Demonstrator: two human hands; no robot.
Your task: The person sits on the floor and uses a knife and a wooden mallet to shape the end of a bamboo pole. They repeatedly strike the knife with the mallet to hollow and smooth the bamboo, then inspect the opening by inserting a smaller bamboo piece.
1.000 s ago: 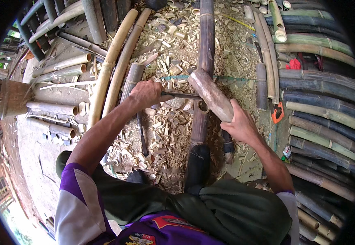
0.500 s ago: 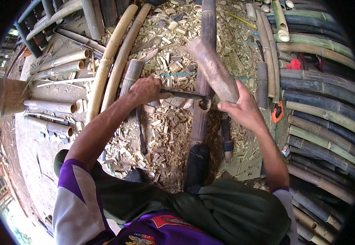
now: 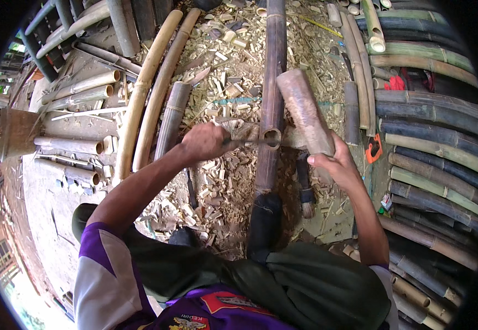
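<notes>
A dark bamboo pole (image 3: 272, 99) runs away from me down the middle, with a round hole (image 3: 272, 138) cut in its upper side. My left hand (image 3: 207, 141) is closed in a fist round a narrow dark-bladed tool (image 3: 243, 142); its blade reaches toward the hole and is smeared by motion. Whether it is a knife or a chisel I cannot tell. In my right hand (image 3: 335, 162) is a short, thick wooden club (image 3: 306, 113), gripped at its near end and raised right of the pole. A wooden block (image 3: 242, 131) lies by the pole. My black-covered foot (image 3: 265, 220) is at the pole's near end.
Pale wood chips (image 3: 222, 181) cover the ground. Bamboo lengths (image 3: 431, 129) are stacked at the right; two pale curved poles (image 3: 146, 93) lie at the left. An orange-handled tool (image 3: 373, 148) and a black stick with a frayed end (image 3: 305, 187) lie to the right of the pole.
The club has shifted right and slightly down. The dark-bladed tool and my left hand have moved down toward me, and the hole in the pole shows more fully.
</notes>
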